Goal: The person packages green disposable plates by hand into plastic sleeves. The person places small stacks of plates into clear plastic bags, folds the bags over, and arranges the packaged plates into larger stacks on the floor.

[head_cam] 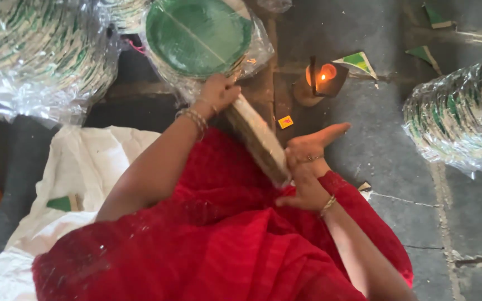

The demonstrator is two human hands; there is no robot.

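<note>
A stack (258,139) of paper plates lay tilted across the lap, long axis running from eleven to five o'clock. The left hand (218,93) gripped its far end; the right hand (308,161), fingers wide, braced its near end.

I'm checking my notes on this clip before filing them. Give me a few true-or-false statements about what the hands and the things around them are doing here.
1. The left hand grips the top end of a tilted stack of plates. True.
2. The right hand is closed in a fist, away from the stack. False: its fingers are stretched out and it steadies the stack's lower end.
3. A small flame burns on the floor beyond the hands. True.
4. The plate in the clear bag is red. False: it is green.
5. The cloth under the stack is red. True.
</note>
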